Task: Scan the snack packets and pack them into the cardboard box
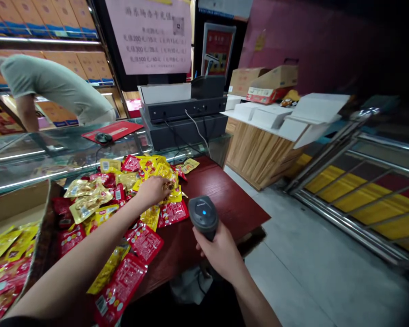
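Observation:
My right hand (220, 252) is wrapped round the handle of a dark barcode scanner (203, 213), which has a blue light lit on top. Over the pile of snack packets, my left hand (154, 190) reaches in with its fingers curled at a yellow snack packet (174, 194); the fingertips are partly hidden, so I cannot tell what they grip. Red packets (145, 242) and gold packets (90, 197) lie loosely around my left arm on the dark red tabletop (221, 190). One red packet (121, 288) lies near the front edge.
At left stands a cardboard box (17, 204) holding yellow and red packets. Behind the pile are a glass counter (37, 159), a mouse (103, 138) and a black cash drawer (187, 129). A person (54, 86) bends by the shelves. Metal railing (354, 181) stands right.

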{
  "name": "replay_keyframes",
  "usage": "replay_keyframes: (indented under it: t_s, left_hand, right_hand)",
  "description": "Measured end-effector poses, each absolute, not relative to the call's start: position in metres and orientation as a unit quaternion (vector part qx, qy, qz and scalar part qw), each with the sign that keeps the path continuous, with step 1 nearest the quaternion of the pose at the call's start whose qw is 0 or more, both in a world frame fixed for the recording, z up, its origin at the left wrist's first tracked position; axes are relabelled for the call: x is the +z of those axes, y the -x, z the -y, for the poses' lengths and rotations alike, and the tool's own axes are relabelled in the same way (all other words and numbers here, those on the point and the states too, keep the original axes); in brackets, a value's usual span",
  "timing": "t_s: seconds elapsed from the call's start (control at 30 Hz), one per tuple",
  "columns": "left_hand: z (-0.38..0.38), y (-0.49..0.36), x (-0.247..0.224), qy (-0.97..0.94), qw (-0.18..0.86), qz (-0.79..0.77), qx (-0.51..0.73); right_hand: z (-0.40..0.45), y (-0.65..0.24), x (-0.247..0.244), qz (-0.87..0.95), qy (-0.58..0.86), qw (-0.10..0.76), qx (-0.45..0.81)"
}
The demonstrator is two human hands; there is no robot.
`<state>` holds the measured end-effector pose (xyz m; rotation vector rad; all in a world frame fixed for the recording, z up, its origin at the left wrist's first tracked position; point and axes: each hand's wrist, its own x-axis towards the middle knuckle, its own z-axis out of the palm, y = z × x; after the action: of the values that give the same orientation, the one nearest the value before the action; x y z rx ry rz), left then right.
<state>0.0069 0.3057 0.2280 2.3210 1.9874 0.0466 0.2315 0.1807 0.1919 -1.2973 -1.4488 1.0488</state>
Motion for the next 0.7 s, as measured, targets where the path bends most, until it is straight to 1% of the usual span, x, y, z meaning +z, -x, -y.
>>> replay_keyframes:
  t_s: [0.1,0.2,0.23,0.27,0.33,0.4,0.47,0.57,0.7]
  left_hand:
    - [-0.304,-0.009,0.236,-0.749,0.027,-0.662,0.017]
    - [-0.3,-0.009,0.249,-0.728,0.046,-0.677,0.1]
    - [-0.298,-0.009,0.254,-0.718,0.079,-0.676,0.147]
    - [-0.295,-0.009,0.257,-0.703,0.134,-0.67,0.198]
    - [-0.289,-0.011,0.261,-0.65,0.3,-0.635,0.291]
    - [-0.281,-0.016,0.257,-0.562,0.476,-0.582,0.345]
    - [-0.274,-0.023,0.248,-0.462,0.599,-0.544,0.363]
    - [-0.267,-0.034,0.233,-0.36,0.693,-0.51,0.36]
    - [-0.265,-0.042,0.221,-0.324,0.727,-0.485,0.363]
  right_hand:
    - [-0.18,-0.233,0.191,0.586,0.528,0.441,0.427]
    - [-0.177,-0.235,0.191,0.586,0.535,0.433,0.428]
    - [-0.176,-0.236,0.191,0.586,0.537,0.431,0.428]
    - [-0.175,-0.237,0.191,0.586,0.539,0.429,0.427]
    - [-0.172,-0.239,0.192,0.586,0.541,0.427,0.426]
    - [-0.169,-0.241,0.193,0.587,0.541,0.426,0.425]
    - [-0.166,-0.242,0.194,0.589,0.541,0.425,0.425]
    - [-0.159,-0.243,0.195,0.592,0.541,0.419,0.425]
    - [-0.149,-0.24,0.192,0.6,0.537,0.403,0.435]
